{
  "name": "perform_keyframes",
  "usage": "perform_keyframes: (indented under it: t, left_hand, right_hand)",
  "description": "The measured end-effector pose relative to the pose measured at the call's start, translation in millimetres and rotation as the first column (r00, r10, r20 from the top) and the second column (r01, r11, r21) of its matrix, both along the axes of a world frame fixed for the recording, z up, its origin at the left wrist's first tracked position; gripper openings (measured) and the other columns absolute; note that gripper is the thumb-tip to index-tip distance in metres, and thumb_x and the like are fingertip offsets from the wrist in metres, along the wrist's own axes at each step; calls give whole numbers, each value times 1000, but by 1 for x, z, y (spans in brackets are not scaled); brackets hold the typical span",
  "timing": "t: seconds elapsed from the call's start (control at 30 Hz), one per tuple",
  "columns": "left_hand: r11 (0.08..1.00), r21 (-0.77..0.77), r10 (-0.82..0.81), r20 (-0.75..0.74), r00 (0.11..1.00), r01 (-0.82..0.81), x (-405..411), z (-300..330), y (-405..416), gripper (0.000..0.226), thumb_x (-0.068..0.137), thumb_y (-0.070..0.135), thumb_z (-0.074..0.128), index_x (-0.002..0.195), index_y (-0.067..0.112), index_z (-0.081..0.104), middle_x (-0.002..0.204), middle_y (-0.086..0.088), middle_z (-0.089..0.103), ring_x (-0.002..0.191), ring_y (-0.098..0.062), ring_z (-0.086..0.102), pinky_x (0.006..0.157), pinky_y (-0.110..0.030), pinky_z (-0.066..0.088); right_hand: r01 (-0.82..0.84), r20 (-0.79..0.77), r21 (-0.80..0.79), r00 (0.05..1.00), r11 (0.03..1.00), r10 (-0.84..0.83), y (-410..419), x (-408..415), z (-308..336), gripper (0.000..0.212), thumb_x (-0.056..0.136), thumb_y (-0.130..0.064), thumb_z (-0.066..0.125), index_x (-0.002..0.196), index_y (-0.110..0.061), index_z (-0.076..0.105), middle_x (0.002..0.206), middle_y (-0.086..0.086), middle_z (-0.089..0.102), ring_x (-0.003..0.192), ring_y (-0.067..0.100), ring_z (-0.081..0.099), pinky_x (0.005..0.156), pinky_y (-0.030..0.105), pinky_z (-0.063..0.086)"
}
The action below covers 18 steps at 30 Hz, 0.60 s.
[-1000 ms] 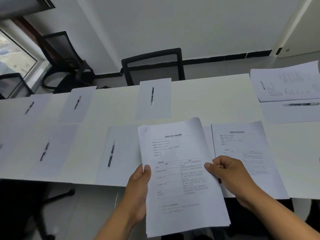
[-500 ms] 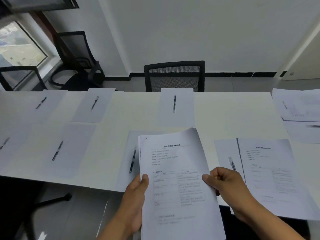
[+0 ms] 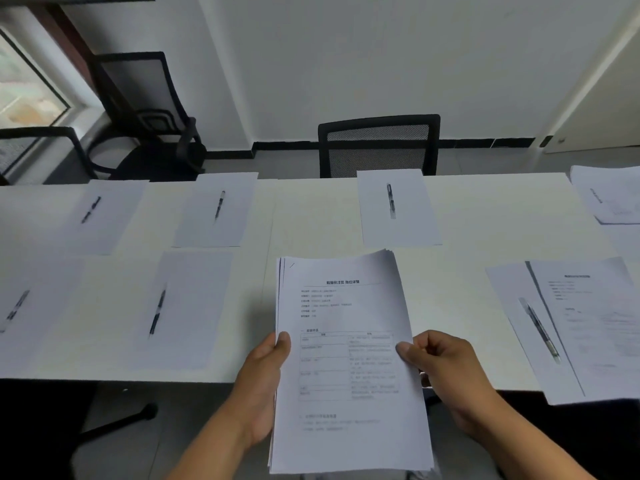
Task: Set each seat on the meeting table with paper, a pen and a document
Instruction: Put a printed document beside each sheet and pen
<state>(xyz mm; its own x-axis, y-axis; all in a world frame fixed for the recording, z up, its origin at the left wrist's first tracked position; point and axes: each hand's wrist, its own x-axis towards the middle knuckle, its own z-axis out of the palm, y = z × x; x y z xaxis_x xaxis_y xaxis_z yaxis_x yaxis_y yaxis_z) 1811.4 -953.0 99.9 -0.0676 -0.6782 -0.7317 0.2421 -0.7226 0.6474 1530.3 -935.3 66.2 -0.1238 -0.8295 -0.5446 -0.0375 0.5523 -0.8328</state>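
Observation:
I hold a stack of printed documents [image 3: 346, 358] over the near edge of the white meeting table [image 3: 311, 220]. My left hand [image 3: 263, 382] grips its left edge and my right hand [image 3: 440, 368] pinches its right edge. To the left lies a blank sheet [image 3: 187, 306] with a black pen [image 3: 157, 311] on it. At the right, a sheet with a pen [image 3: 540, 330] carries a printed document [image 3: 595, 323] beside the pen. Across the table, another sheet [image 3: 398, 209] bears a pen [image 3: 390, 200].
More sheets with pens lie at the far left [image 3: 216, 209] and left edge [image 3: 93, 213]. A further document [image 3: 609, 195] lies at the far right. A black mesh chair [image 3: 379, 145] stands behind the table, other chairs [image 3: 145, 112] by the window.
My view has shifted left along the table: the set place with the document has slid toward the right edge, and the sheet with a pen now lies clear to the left of the stack.

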Motion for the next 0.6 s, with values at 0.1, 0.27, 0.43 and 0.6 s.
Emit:
perform_keyframes:
  t: [0.1, 0.27, 0.43, 0.6]
  left_hand:
    - [1000, 22, 7, -22, 1000, -7, 14, -3, -1, 34, 115, 34, 46, 139, 25, 70, 131, -4, 79, 117, -27, 78, 99, -48, 59]
    - [997, 78, 19, -50, 999, -15, 12, -18, -8, 34, 115, 35, 47, 137, 25, 71, 129, -4, 80, 114, -26, 79, 97, -47, 59]
    - [993, 119, 5, -6, 1000, -5, 12, -29, -18, 33, 115, 36, 48, 137, 28, 71, 128, -1, 80, 114, -24, 79, 94, -44, 60]
    - [992, 126, -8, 9, 1000, 7, 10, -35, -37, 35, 115, 36, 45, 139, 28, 70, 130, -2, 79, 116, -24, 78, 100, -48, 58]
  right_hand:
    - [8, 6, 3, 1000, 1000, -8, -1, 13, 2, 39, 95, -18, 79, 64, -13, 55, 74, 16, 59, 68, 27, 55, 57, 35, 54]
    - [22, -29, 14, 999, 1000, -21, -4, 12, -9, 40, 96, -18, 78, 65, -9, 54, 73, 11, 65, 70, 23, 62, 65, 36, 51]
    - [15, 20, 79, 1000, 997, -16, -13, 9, -32, 45, 95, -25, 78, 69, -6, 46, 76, 12, 58, 72, 23, 56, 69, 40, 47]
    - [-16, 76, 94, 997, 995, 9, -32, 10, -47, 51, 89, -35, 78, 72, -8, 38, 76, 11, 49, 73, 23, 48, 70, 41, 43]
